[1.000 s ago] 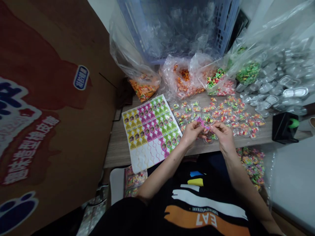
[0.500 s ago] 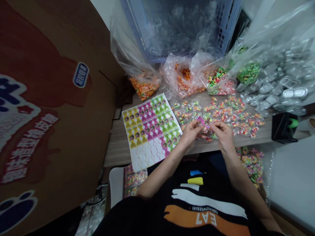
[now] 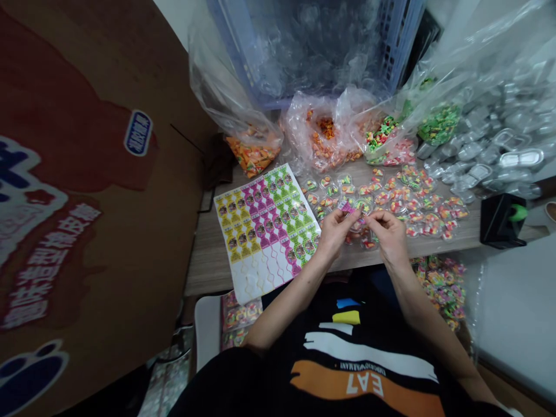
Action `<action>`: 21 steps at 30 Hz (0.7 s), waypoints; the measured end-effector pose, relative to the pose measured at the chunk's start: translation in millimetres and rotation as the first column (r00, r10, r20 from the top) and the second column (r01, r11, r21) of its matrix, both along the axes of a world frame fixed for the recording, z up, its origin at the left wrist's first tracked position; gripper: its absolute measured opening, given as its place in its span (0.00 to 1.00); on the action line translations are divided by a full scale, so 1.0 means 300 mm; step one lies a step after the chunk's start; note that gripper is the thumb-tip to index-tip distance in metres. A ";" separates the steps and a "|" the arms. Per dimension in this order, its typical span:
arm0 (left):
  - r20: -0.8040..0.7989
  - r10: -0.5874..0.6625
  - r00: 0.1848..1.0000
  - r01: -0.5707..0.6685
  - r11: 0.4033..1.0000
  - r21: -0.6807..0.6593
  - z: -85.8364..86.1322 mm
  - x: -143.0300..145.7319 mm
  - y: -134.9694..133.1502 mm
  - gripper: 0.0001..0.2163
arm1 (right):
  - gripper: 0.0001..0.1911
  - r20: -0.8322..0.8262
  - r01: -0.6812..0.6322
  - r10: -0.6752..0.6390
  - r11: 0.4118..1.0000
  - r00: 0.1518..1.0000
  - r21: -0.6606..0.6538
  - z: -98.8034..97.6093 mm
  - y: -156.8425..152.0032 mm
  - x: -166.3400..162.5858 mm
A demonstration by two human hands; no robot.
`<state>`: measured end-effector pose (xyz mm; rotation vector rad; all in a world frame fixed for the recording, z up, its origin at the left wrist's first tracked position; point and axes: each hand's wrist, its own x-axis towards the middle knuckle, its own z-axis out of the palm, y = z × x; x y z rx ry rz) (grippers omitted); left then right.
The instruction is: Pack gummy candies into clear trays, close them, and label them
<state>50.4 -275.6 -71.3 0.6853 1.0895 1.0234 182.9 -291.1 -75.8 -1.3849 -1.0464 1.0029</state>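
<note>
My left hand (image 3: 334, 236) is closed on a small clear plastic case with a pink sticker (image 3: 346, 207) on it, thumb lying over the sticker. Facing it, my right hand (image 3: 390, 236) has thumb and forefinger pinched at the same case's right edge. The fingers cover most of this case. Around and beyond both hands lie many small clear cases (image 3: 397, 205) filled with colourful bits. Left of my left hand, a sheet of yellow, pink and green stickers (image 3: 269, 223) lies at a slant; its lower left part is peeled bare.
Open bags of orange pieces (image 3: 254, 152) and green pieces (image 3: 438, 124) stand behind, before a blue crate (image 3: 237, 52). Unfilled clear cases (image 3: 516, 139) pile up at right, near a black tape dispenser (image 3: 501, 220). A big cardboard box (image 3: 108, 231) walls off the left side.
My fingers have shifted slightly on the small case, with the left thumb now further across the pink sticker. Less of the sticker shows. The whole view has shifted slightly.
</note>
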 end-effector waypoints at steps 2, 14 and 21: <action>-0.010 0.034 0.999 -0.034 0.999 0.001 -0.008 0.003 0.000 0.23 | 0.09 0.023 -0.011 0.011 1.000 1.000 0.025 0.005 0.000 -0.009; -0.033 0.124 0.992 -0.122 0.992 0.041 0.007 -0.031 -0.003 0.22 | 0.14 0.211 0.122 -0.125 0.992 0.969 0.029 -0.013 0.005 -0.009; 0.008 0.116 0.993 -0.116 0.993 0.027 0.028 -0.033 -0.005 0.23 | 0.19 -0.207 -0.107 0.092 0.992 0.974 -0.063 0.034 -0.002 0.012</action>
